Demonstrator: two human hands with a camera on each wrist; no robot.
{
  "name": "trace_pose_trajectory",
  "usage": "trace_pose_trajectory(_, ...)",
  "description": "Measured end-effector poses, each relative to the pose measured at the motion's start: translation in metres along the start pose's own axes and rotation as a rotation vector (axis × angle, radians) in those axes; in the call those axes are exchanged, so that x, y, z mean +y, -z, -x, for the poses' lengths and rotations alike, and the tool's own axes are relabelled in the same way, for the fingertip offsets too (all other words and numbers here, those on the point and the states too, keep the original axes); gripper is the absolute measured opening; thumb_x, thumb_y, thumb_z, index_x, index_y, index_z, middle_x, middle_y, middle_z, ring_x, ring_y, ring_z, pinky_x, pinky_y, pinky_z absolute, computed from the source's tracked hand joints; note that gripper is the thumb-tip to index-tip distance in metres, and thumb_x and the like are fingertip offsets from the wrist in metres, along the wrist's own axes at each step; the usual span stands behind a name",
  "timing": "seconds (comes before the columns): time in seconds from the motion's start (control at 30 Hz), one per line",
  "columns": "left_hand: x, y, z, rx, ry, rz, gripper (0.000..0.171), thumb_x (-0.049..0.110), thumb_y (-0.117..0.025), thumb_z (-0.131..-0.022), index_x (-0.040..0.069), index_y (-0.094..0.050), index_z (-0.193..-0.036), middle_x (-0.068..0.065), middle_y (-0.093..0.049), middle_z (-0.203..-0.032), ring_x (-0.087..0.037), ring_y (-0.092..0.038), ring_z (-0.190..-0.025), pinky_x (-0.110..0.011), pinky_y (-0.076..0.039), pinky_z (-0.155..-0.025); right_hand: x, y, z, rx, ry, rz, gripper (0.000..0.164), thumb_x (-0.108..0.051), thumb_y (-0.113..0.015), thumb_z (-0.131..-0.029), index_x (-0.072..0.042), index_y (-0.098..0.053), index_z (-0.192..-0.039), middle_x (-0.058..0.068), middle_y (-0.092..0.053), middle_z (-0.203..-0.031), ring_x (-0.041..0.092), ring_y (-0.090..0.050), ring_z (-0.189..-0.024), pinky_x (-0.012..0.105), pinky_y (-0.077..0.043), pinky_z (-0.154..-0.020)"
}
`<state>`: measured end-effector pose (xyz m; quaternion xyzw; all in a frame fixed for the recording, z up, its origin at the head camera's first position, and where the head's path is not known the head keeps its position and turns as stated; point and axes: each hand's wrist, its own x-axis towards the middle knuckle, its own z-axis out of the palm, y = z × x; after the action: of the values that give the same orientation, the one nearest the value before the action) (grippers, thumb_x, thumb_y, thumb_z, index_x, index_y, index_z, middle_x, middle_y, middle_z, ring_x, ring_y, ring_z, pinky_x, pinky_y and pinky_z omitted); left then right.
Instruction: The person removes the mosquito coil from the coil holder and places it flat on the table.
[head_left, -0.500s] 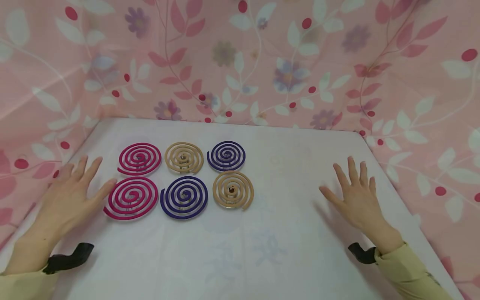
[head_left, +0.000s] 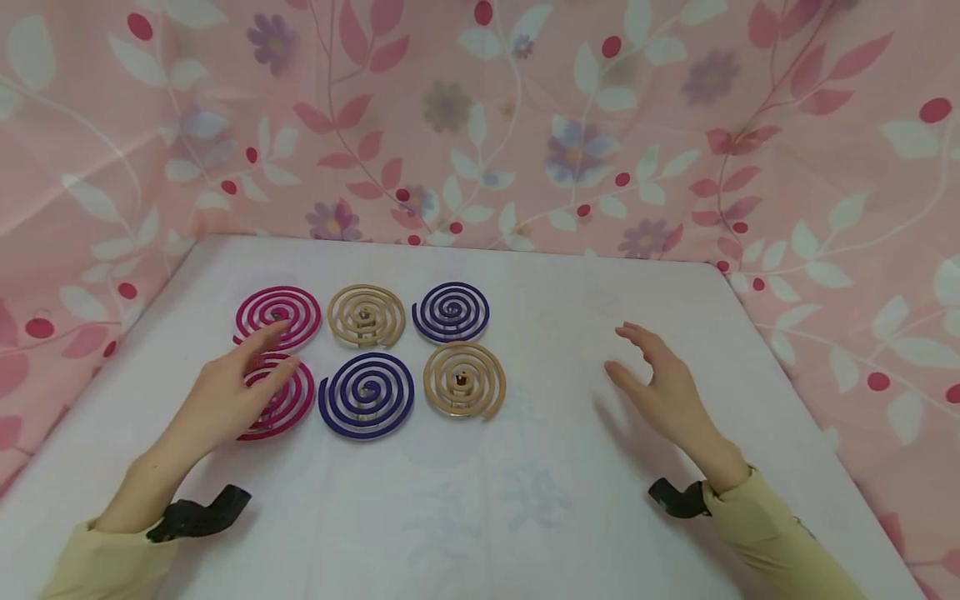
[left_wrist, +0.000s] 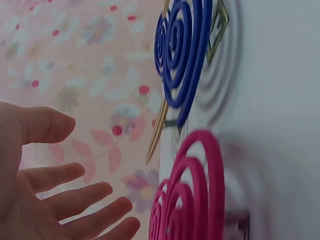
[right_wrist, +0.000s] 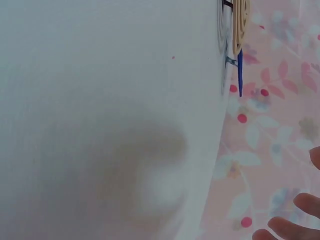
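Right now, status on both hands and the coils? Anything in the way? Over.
Left hand empty, above pink coils. Right hand empty, above table. Six coils in two rows. No obstruction seen; left hand partly hides pink coils.

Six spiral coils lie on one white bench [head_left: 585, 517], in two rows of three. By colour there are two of each: two pink, a back pink coil [head_left: 279, 302] and a front pink coil [head_left: 288, 396]; two tan, a back tan coil [head_left: 365, 315] and a front tan coil [head_left: 462, 381]; two blue, a back blue coil [head_left: 452, 311] and a front blue coil [head_left: 367, 390]. One person shows two hands, a left hand [head_left: 217, 400] and a right hand [head_left: 667, 387], with two yellowish sleeves, a left sleeve [head_left: 112, 562] and a right sleeve [head_left: 772, 533], and two black wrist pieces, a left wrist piece [head_left: 202, 515] and a right wrist piece [head_left: 678, 498].
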<state>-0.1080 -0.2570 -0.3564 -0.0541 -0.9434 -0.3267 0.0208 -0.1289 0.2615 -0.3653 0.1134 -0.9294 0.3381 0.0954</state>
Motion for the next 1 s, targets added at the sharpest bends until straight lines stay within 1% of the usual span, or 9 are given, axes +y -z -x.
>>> trace_pose_trajectory(0.1, 0.010, -0.009, -0.002, 0.015, -0.046, 0.057, 0.057, 0.031, -0.059, -0.100, 0.011, -0.042, -0.151, -0.027, -0.055, -0.140, -0.050, -0.060, -0.116, -0.066, -0.048, -0.094, -0.005, -0.007, -0.003, -0.001, -0.004, -0.072, 0.048, -0.021, -0.068, -0.096, -0.006, -0.053, -0.140, 0.016, -0.052, -0.146, 0.039, -0.051, -0.130, 0.059, -0.042, -0.106)
trace_pose_trajectory(0.2, 0.020, -0.016, -0.003, 0.012, -0.070, 0.092, 0.052, 0.027, -0.060, -0.100, 0.009, -0.046, -0.147, -0.027, -0.058, -0.135, -0.048, -0.063, -0.112, -0.062, -0.052, -0.092, -0.011, -0.010, -0.007, -0.020, -0.036, -0.129, 0.047, -0.022, -0.068, -0.096, -0.009, -0.054, -0.139, 0.014, -0.055, -0.142, 0.036, -0.053, -0.128, 0.055, -0.044, -0.107)
trace_pose_trajectory(0.3, 0.027, -0.024, -0.005, -0.004, -0.088, 0.131, 0.050, 0.026, -0.059, -0.101, 0.008, -0.048, -0.146, -0.026, -0.060, -0.134, -0.045, -0.063, -0.115, -0.059, -0.052, -0.094, -0.017, -0.013, -0.011, -0.045, -0.067, -0.177, 0.046, -0.024, -0.067, -0.097, -0.009, -0.055, -0.139, 0.013, -0.056, -0.141, 0.034, -0.055, -0.128, 0.053, -0.044, -0.108)
trace_pose_trajectory(0.43, 0.037, -0.034, -0.011, -0.049, -0.102, 0.201, 0.050, 0.026, -0.058, -0.102, 0.005, -0.047, -0.146, -0.024, -0.058, -0.138, -0.041, -0.059, -0.123, -0.053, -0.050, -0.099, -0.025, -0.018, -0.018, -0.066, -0.092, -0.246, 0.045, -0.024, -0.067, -0.097, -0.011, -0.056, -0.138, 0.012, -0.057, -0.140, 0.031, -0.055, -0.128, 0.050, -0.043, -0.110)
trace_pose_trajectory(0.5, 0.043, -0.040, -0.013, -0.067, -0.096, 0.239, 0.050, 0.024, -0.058, -0.102, 0.004, -0.046, -0.146, -0.023, -0.055, -0.141, -0.040, -0.056, -0.128, -0.051, -0.049, -0.101, -0.030, -0.021, -0.022, -0.070, -0.108, -0.292, 0.043, -0.023, -0.066, -0.097, -0.011, -0.056, -0.137, 0.011, -0.058, -0.139, 0.030, -0.055, -0.128, 0.049, -0.042, -0.112)
trace_pose_trajectory(0.6, 0.057, -0.050, -0.018, -0.084, -0.081, 0.318, 0.049, 0.019, -0.057, -0.102, 0.002, -0.045, -0.146, -0.023, -0.051, -0.145, -0.040, -0.053, -0.131, -0.053, -0.045, -0.106, -0.040, -0.024, -0.028, -0.067, -0.138, -0.370, 0.043, -0.022, -0.065, -0.098, -0.011, -0.056, -0.138, 0.009, -0.057, -0.141, 0.028, -0.053, -0.132, 0.047, -0.040, -0.113)
trace_pose_trajectory(0.8, 0.084, -0.071, -0.027, -0.116, -0.042, 0.445, 0.052, 0.015, -0.055, -0.102, 0.001, -0.039, -0.150, -0.023, -0.045, -0.151, -0.039, -0.046, -0.138, -0.056, -0.039, -0.112, -0.063, -0.035, -0.032, -0.085, -0.212, -0.564, 0.049, -0.013, -0.061, -0.098, -0.007, -0.047, -0.145, 0.009, -0.047, -0.150, 0.028, -0.042, -0.141, 0.044, -0.036, -0.117)
trace_pose_trajectory(0.9, 0.090, -0.081, -0.029, -0.116, -0.027, 0.480, 0.053, 0.014, -0.054, -0.102, 0.001, -0.037, -0.150, -0.023, -0.042, -0.153, -0.038, -0.042, -0.141, -0.057, -0.037, -0.113, -0.069, -0.044, -0.029, -0.103, -0.249, -0.651, 0.051, -0.008, -0.059, -0.098, -0.006, -0.044, -0.147, 0.009, -0.043, -0.153, 0.026, -0.037, -0.144, 0.041, -0.032, -0.120)
trace_pose_trajectory(1.0, 0.095, -0.088, -0.026, -0.127, -0.011, 0.504, 0.052, 0.012, -0.053, -0.101, 0.000, -0.037, -0.150, -0.024, -0.041, -0.154, -0.038, -0.039, -0.143, -0.058, -0.036, -0.113, -0.074, -0.053, -0.024, -0.119, -0.272, -0.717, 0.053, -0.005, -0.058, -0.097, -0.004, -0.042, -0.147, 0.010, -0.041, -0.154, 0.026, -0.034, -0.146, 0.040, -0.029, -0.122)
